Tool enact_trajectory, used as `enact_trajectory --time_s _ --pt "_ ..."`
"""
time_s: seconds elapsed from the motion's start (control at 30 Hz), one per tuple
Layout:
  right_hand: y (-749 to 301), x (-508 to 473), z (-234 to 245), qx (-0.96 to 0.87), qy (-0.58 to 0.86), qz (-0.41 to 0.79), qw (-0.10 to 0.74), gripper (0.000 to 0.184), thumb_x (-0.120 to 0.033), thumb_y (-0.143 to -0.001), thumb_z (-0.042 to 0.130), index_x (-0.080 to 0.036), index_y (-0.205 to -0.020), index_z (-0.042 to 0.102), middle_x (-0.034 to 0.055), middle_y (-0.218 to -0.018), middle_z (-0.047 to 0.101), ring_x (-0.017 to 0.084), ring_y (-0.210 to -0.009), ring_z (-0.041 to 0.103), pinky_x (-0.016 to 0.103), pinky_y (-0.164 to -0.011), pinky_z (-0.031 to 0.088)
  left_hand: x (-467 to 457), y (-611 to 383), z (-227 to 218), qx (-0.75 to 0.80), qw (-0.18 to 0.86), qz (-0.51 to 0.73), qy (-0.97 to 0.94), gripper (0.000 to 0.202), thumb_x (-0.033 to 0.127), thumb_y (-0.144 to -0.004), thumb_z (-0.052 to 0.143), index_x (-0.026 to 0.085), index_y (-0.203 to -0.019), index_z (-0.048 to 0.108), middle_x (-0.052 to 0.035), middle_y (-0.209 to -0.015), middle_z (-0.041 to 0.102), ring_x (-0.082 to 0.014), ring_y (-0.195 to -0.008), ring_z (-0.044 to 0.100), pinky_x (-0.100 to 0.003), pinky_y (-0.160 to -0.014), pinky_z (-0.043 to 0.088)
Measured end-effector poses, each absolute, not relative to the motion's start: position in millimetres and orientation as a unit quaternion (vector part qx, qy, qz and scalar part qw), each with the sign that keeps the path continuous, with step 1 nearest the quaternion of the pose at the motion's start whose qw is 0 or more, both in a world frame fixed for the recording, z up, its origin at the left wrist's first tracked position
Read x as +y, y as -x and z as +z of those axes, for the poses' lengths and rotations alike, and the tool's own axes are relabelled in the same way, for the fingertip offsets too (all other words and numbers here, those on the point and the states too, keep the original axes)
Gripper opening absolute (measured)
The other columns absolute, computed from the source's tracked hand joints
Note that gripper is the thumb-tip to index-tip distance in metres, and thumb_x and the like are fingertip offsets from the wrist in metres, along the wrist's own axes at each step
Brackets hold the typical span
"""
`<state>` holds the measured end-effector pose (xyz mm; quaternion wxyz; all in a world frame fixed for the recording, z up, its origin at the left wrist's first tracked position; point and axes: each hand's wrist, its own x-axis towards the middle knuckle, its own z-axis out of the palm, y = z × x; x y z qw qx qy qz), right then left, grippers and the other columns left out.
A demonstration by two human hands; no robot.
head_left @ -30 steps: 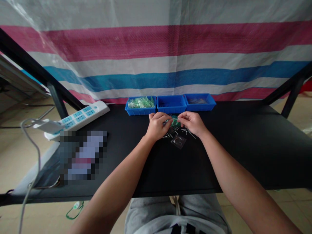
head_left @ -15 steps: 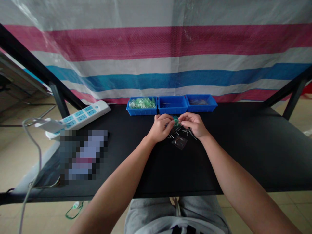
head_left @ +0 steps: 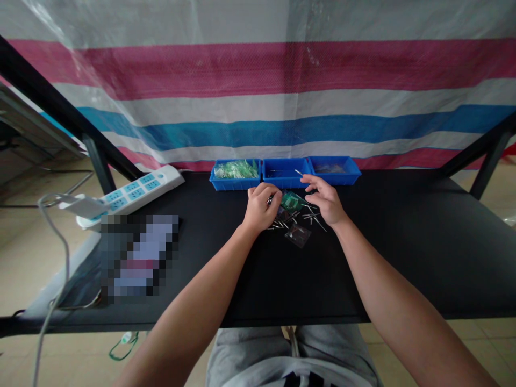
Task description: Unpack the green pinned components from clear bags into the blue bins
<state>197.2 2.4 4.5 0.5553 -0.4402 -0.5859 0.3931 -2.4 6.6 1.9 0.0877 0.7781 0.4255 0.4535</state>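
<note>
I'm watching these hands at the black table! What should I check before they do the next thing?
1. Right hand free: ok, fingers open, nothing visible in them.
2. Left hand holding the small shiny metal piece: ok, fingers curled around it.
3. Loose metal pins away from the edge of the black table: ok, they lie between the hands and the clear plastic bag.
4. Middle blue bin unblocked: ok, nothing stands in front of it.
5. What the small green piece is: cannot tell, too small to see.
</note>
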Motion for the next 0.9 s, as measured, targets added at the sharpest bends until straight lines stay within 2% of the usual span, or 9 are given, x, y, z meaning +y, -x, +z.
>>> enact_trajectory --time_s 0.13,0.27,0.4,0.5,0.63,0.8,0.9 --pt "-199.6 6.3 -2.6 -0.586 0.471 0.391 0.531 0.071 -0.024 -0.061 0.067 -0.026 -0.131 0.053 0.0095 -0.135 0.055 0.022 -0.094 0.054 0.033 -0.067 0.044 9.5 3.4 -0.4 0.431 0.084 0.456 -0.774 0.02 0.026 -0.092 0.048 0.018 -0.082 0.063 -0.0042 -0.09 0.069 -0.0169 -0.089 0.063 -0.033 -0.085 0.038" --pt "-200.5 8.4 -6.8 -0.568 0.461 0.398 0.553 0.079 -0.026 -0.062 0.067 -0.025 -0.138 0.045 0.0104 -0.128 0.06 0.019 -0.086 0.056 0.035 -0.07 0.047 11.0 3.9 -1.3 0.437 0.082 0.454 -0.772 0.018 0.025 -0.09 0.049 0.019 -0.083 0.064 -0.0039 -0.09 0.069 -0.0171 -0.089 0.063 -0.033 -0.086 0.038" --pt "-200.6 10.1 -6.2 -0.554 0.46 0.393 0.572 0.066 -0.028 -0.064 0.067 -0.021 -0.129 0.052 0.008 -0.104 0.069 0.018 -0.077 0.058 0.036 -0.07 0.048 13.0 8.0 -0.4 0.45 0.095 0.44 -0.772 0.015 0.022 -0.085 0.05 0.018 -0.09 0.064 -0.0043 -0.094 0.069 -0.0183 -0.091 0.063 -0.034 -0.088 0.039" --pt "-201.5 11.9 -6.9 -0.545 0.484 0.372 0.575 0.046 -0.028 -0.065 0.066 -0.017 -0.109 0.063 0.0065 -0.088 0.07 0.019 -0.075 0.061 0.036 -0.071 0.048 15.3 14.7 2.1 0.441 0.124 0.406 -0.791 0.019 0.021 -0.08 0.051 0.018 -0.094 0.065 -0.0045 -0.095 0.069 -0.0195 -0.092 0.062 -0.035 -0.088 0.039" --pt "-205.5 13.4 -9.8 -0.552 0.537 0.29 0.567 0.026 -0.028 -0.066 0.063 -0.015 -0.088 0.068 0.0041 -0.075 0.068 0.018 -0.071 0.061 0.034 -0.071 0.047 17.1 24.1 6.4 0.414 0.145 0.312 -0.843 0.02 0.027 -0.077 0.056 0.019 -0.091 0.067 -0.0049 -0.097 0.069 -0.0231 -0.097 0.06 -0.04 -0.089 0.035" --pt "-208.9 12.3 -10.9 -0.583 0.585 0.209 0.524 0.02 -0.027 -0.068 0.058 -0.016 -0.08 0.07 0.0023 -0.067 0.067 0.017 -0.064 0.059 0.031 -0.065 0.046 17.5 29.2 8.4 0.406 0.113 0.229 -0.877 0.039 0.047 -0.069 0.067 0.022 -0.1 0.069 -0.0063 -0.103 0.066 -0.028 -0.101 0.053 -0.042 -0.086 0.032" --pt "-207.4 11.2 -10.4 -0.596 0.585 0.199 0.513 0.02 -0.026 -0.068 0.057 -0.016 -0.08 0.07 0.0026 -0.067 0.068 0.017 -0.064 0.06 0.031 -0.065 0.047 18.6 28.7 7.2 0.411 0.12 0.206 -0.88 0.035 0.048 -0.068 0.069 0.02 -0.09 0.07 -0.0054 -0.096 0.068 -0.0275 -0.099 0.054 -0.042 -0.085 0.032"
